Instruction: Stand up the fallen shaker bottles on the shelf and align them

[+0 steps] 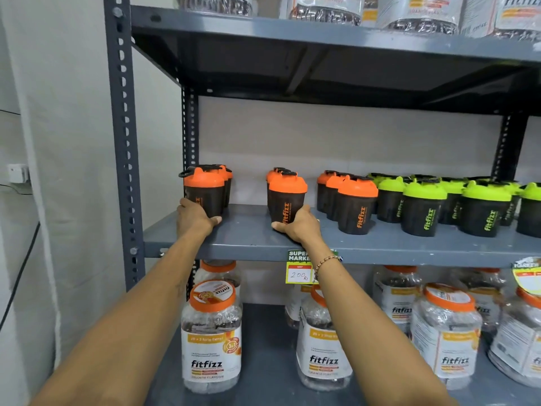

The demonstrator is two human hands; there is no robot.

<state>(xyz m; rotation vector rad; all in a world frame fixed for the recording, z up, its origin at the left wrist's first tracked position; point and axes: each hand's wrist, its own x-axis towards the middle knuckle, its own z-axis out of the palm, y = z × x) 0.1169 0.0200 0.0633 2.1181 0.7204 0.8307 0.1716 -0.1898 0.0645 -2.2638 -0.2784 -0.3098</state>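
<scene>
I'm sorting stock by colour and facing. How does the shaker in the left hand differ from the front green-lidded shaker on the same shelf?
The left-hand shaker has an orange lid; the front green-lidded shaker has a lime one. The left-hand shaker's logo is turned mostly out of sight and printed orange; the green one's faces forward in green. The left hand grips the first at its base; the green one stands untouched. Both are upright with dark bodies.
</scene>
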